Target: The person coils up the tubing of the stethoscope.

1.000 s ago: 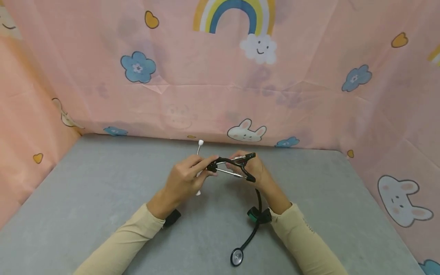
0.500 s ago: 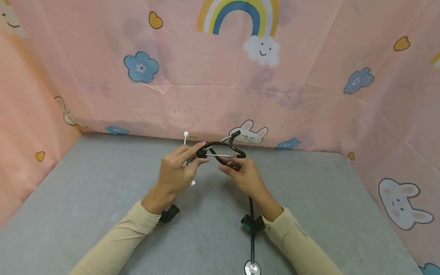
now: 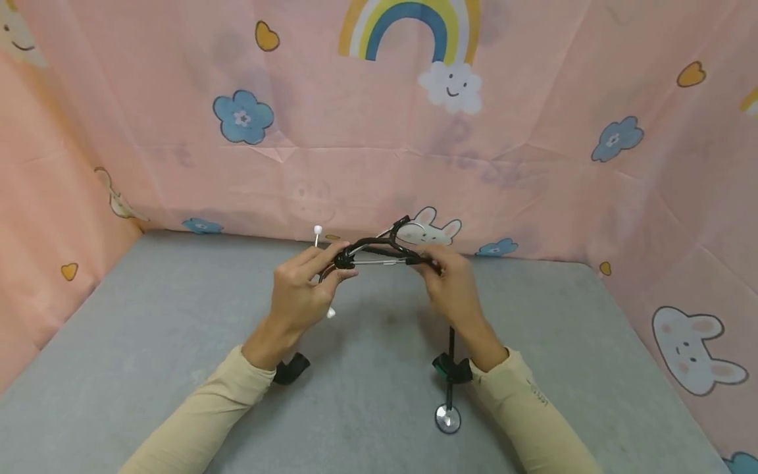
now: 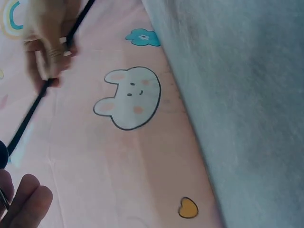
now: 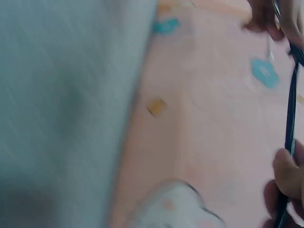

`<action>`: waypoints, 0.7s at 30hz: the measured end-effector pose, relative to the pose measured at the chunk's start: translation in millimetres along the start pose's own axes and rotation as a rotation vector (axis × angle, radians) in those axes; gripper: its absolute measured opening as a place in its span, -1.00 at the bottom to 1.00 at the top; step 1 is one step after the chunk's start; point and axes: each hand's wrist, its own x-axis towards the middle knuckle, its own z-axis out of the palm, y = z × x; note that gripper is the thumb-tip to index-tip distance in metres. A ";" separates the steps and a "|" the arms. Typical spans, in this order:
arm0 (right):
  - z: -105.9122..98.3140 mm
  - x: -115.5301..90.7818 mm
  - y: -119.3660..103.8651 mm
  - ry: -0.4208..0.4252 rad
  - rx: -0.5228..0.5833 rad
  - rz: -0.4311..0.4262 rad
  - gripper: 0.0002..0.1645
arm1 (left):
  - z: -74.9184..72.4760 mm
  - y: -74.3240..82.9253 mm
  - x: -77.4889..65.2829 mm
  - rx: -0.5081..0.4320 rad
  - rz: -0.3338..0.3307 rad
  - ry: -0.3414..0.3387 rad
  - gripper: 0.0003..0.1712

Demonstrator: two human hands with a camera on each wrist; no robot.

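A black stethoscope (image 3: 379, 240) is held above the table between my two hands. With thumb and fingers my left hand (image 3: 299, 289) pinches it where the metal ear tubes meet the black tubing. White ear tips (image 3: 318, 230) stick out on either side of that hand. On the other side, my right hand (image 3: 454, 289) grips the black tube, also seen in the right wrist view as a dark tube (image 5: 291, 104) running between both hands. Below the right hand the tube hangs down, ending in a round silver chest piece (image 3: 447, 419). The right fingertips are partly hidden in the head view.
Under the hands lies a grey table (image 3: 379, 395). A pink cloth (image 3: 331, 171) printed with rabbits, flowers and a rainbow rises behind it and along the sides. Black pieces (image 3: 292, 368) show by the wrists.
My right hand has come out from behind the ear tubes and slid right along the tube. The left hand has moved slightly up and left, keeping its pinch. The chest piece has swung right.
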 end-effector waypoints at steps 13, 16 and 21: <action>24.3 -13.8 -20.3 -0.236 0.007 -0.057 -0.80 | -4.6 -1.7 -0.3 0.057 -0.072 0.042 -0.56; 28.9 -17.3 -27.0 -0.266 0.003 -0.065 -0.81 | -5.9 -6.0 0.5 0.095 -0.081 0.038 -0.54; 29.0 -19.0 -35.3 -0.271 0.025 -0.137 -0.82 | -7.9 -9.7 2.6 0.193 -0.033 0.031 -0.55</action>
